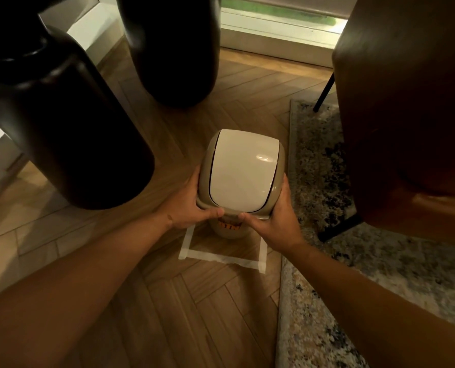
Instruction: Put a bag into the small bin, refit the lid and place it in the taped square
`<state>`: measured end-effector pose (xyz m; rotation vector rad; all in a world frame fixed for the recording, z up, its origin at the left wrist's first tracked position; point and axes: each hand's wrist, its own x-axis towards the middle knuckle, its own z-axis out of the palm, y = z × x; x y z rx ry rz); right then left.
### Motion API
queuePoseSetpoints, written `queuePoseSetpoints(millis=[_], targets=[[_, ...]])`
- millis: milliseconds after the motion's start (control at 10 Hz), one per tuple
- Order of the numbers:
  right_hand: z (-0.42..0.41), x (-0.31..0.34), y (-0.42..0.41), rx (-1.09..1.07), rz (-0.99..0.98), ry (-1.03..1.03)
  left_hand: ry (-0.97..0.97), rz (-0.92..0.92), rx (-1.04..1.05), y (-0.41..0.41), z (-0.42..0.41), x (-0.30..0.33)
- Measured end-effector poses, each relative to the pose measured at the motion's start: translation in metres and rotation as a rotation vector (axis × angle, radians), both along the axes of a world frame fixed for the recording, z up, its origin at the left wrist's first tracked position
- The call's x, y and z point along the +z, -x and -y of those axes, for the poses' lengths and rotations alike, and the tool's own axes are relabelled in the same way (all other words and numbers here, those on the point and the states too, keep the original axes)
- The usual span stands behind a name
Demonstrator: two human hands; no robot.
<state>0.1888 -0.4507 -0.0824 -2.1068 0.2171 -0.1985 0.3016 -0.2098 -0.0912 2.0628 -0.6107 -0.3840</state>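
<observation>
A small beige bin (pixel 227 231) with an orange label stands over the taped square (pixel 221 257) of white tape on the wooden floor. Its lid (pixel 241 170), with a pale swing flap, sits on top. My left hand (pixel 192 207) grips the lid's left side, thumb on the near rim. My right hand (pixel 274 221) grips the right side, thumb also on the near rim. The lid hides the inside of the bin, so no bag is visible. Whether the bin's base touches the floor I cannot tell.
Two large dark floor vases (pixel 62 123) (pixel 173 49) stand at the left and far middle. A brown leather chair (pixel 412 115) with black legs stands on a speckled rug (pixel 327 181) at the right. A window sill (pixel 279 30) runs along the far wall.
</observation>
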Motion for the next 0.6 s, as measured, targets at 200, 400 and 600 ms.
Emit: queuePoseSetpoints(millis=[200,400,600], targets=[[0.001,0.006,0.001,-0.004,-0.018,-0.013,-0.032,-0.030,-0.023,0.000,0.000,0.014],[0.001,0.013,0.008,0.028,-0.046,-0.043,-0.005,-0.119,-0.007,0.011,0.002,0.015],[0.004,0.044,0.020,0.007,-0.111,0.078,-0.223,-0.080,0.152,0.034,-0.009,0.038]])
